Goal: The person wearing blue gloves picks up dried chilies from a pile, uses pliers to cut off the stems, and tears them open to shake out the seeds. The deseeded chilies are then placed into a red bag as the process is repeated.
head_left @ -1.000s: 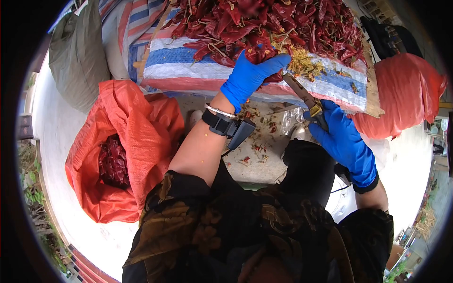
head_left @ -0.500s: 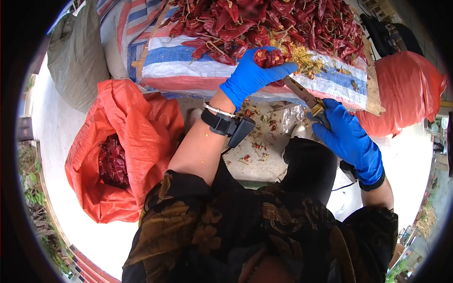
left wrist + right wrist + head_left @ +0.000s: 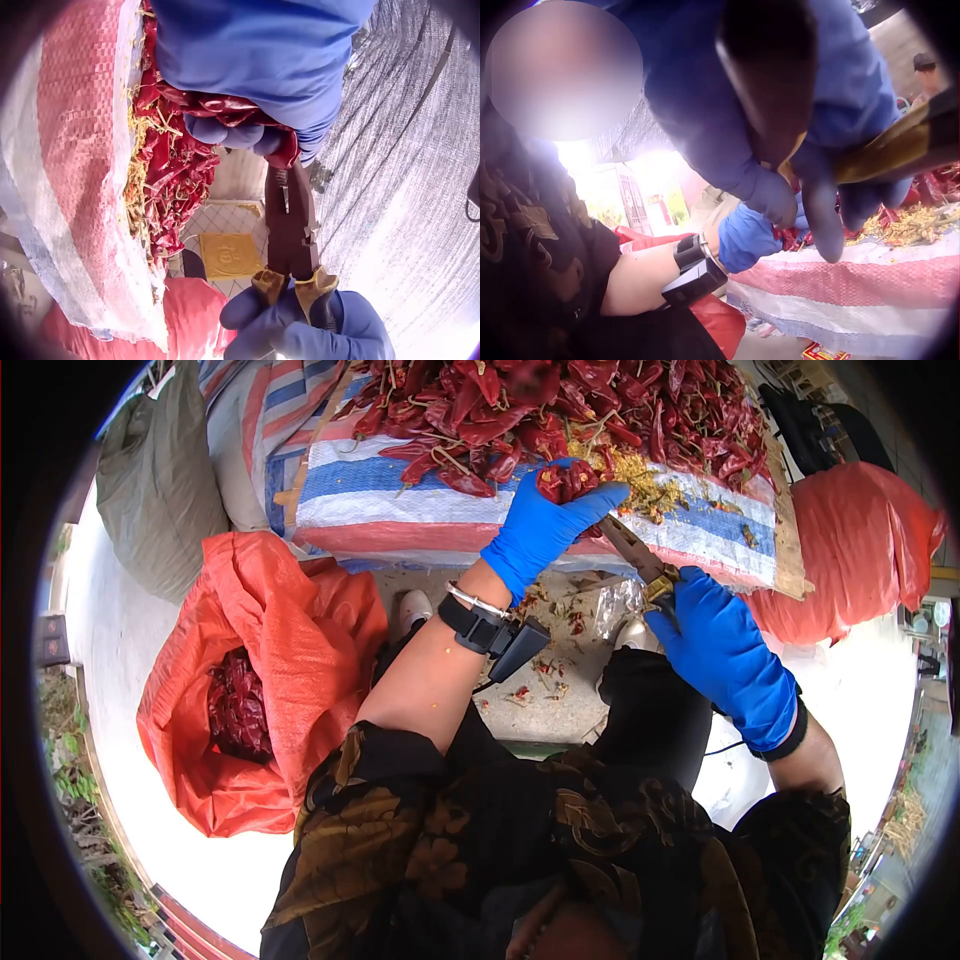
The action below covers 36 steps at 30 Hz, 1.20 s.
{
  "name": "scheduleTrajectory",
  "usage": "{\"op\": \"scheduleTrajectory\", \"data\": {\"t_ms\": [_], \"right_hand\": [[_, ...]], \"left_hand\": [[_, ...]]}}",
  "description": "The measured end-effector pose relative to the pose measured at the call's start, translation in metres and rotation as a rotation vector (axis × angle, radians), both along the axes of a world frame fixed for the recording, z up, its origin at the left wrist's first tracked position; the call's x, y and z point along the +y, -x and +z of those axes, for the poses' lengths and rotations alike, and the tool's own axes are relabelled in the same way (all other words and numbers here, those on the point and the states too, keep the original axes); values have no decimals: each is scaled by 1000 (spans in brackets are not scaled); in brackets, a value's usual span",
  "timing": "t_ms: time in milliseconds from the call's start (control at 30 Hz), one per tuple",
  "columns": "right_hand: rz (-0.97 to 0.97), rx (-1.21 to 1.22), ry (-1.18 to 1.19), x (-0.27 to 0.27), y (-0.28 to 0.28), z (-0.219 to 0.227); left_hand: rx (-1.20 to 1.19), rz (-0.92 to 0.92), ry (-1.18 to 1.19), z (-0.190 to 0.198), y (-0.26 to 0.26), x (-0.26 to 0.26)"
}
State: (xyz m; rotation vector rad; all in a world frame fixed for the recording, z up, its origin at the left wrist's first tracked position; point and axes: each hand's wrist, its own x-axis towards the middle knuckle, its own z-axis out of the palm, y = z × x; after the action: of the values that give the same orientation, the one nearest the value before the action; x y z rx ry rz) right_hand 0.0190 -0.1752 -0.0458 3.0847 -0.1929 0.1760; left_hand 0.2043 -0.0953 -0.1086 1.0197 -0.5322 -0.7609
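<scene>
My left hand [image 3: 545, 520], in a blue glove, grips a bunch of dried red chillies [image 3: 566, 480] at the front edge of a big chilli heap [image 3: 560, 405]; the left wrist view shows the left hand [image 3: 259, 60] and its chillies [image 3: 225, 105] from below. My right hand [image 3: 715, 645], gloved in blue too, holds a pair of shears [image 3: 640, 560] by the yellowed handles [image 3: 294, 285], blades pointing up at the bunch, their tips hidden behind it. The same right hand [image 3: 780, 112] fills the right wrist view, fingers curled round a handle [image 3: 900, 146].
The heap lies on a striped woven sack [image 3: 400, 500] over a board, with yellow seeds [image 3: 640, 485] scattered on it. An orange bag [image 3: 250, 680] with chillies stands open at the left, another orange bag [image 3: 860, 550] at the right. Scraps litter the ground [image 3: 545, 680] between.
The left hand closed on a bunch of chillies and lifted it off the heap's edge. The right hand brought the shears closer to the bunch.
</scene>
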Motion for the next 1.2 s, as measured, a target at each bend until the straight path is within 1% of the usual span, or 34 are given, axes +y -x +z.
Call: {"op": "scheduleTrajectory", "data": {"t_ms": [67,100,167,200,267,300,367,400,467,500,567,633,700,733,767,833,867,900,967,1000,1033,1067,1100,1133,1167,1200], "right_hand": [[-80,-19,-90,2,-1,-2],[-81,-20,-92,1,-1,-2],[-142,-18,-278,-3,0,0],[-143,-19,-279,-3,1,4],[-202,74,-462,-4,1,14],[-202,72,-462,-5,2,17],[-283,148,-527,-4,6,21],[-283,147,-527,-3,7,25],[-314,163,-702,-1,8,32],[-316,162,-703,-3,12,31],[-483,92,-934,-15,26,32],[-511,75,-935,-33,38,31],[-538,-4,-861,-49,45,25],[-546,76,-800,-57,47,28],[-550,73,-801,-57,48,26],[-360,-45,-659,-55,46,19],[-296,-82,-736,-49,47,16],[-297,-83,-736,-45,45,16],[-212,-8,-719,-36,39,15],[-176,83,-580,-28,30,27],[-179,80,-582,-26,27,24],[-150,68,-466,-25,24,19],[-121,57,-350,-25,22,14],[-112,24,-290,-25,20,10],[-128,17,-275,-24,15,8],[-75,1,-150,-22,9,8]], "left_hand": [[12,6,15,1,0,0],[11,5,14,2,-1,1],[53,-42,-26,4,-4,4],[52,-43,-27,3,-5,5],[51,-48,17,3,-6,6],[50,-48,17,1,-5,5],[28,-37,103,-2,-3,1],[28,-38,104,-1,-2,1],[11,-73,42,0,0,2],[11,-75,41,-2,-5,3],[173,-15,7,-8,-20,8],[174,2,52,-8,-21,8],[138,24,105,-6,-12,3],[198,-1,55,-4,-9,4],[197,-6,55,-3,-8,3],[289,-42,14,-1,-7,1],[289,-43,14,-2,-7,0],[293,-41,30,-3,-6,-2],[296,-44,41,-7,-5,-3],[287,-88,48,-7,-6,-3],[277,-131,56,-8,-6,-3],[277,-135,55,-8,-5,-3],[228,-101,8,-6,-3,-2],[177,-74,-35,-4,0,-3],[172,-92,-22,-4,0,-4],[211,-89,-49,-6,-1,-3]]}}
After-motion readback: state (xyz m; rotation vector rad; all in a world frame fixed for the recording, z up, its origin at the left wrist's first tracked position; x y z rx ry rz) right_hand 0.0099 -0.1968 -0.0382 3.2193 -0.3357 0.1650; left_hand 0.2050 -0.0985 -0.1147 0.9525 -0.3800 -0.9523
